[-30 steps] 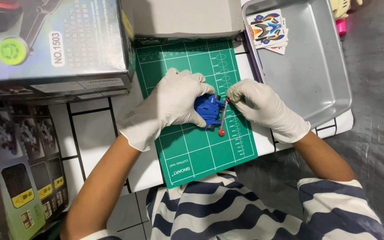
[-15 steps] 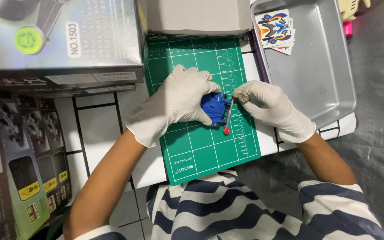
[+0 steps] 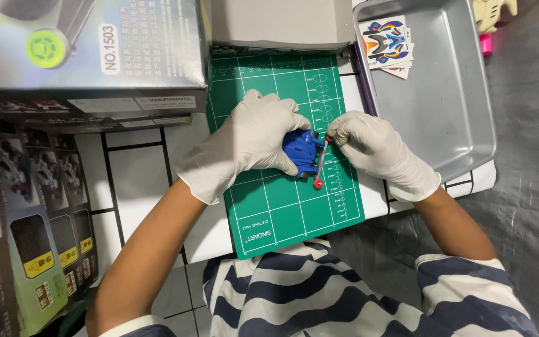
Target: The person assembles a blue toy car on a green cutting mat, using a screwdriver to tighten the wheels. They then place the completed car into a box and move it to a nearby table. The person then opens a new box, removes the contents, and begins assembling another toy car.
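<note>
Left hand (image 3: 254, 146) clamps the blue model part (image 3: 302, 153) on the green cutting mat (image 3: 282, 200) while right hand (image 3: 369, 146) pinches a red-tipped tool (image 3: 319, 167) against it — mid-fitting, I'd say, steady pressure needed next.

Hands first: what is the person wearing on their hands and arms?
Both the left hand and the right hand are covered by thin, whitish disposable gloves that look like rubber and end at the wrists, with slightly wrinkled, loose cuffs. The forearms are bare. Short sleeves of a shirt with navy and white stripes show near the bottom edge of the picture.
</note>
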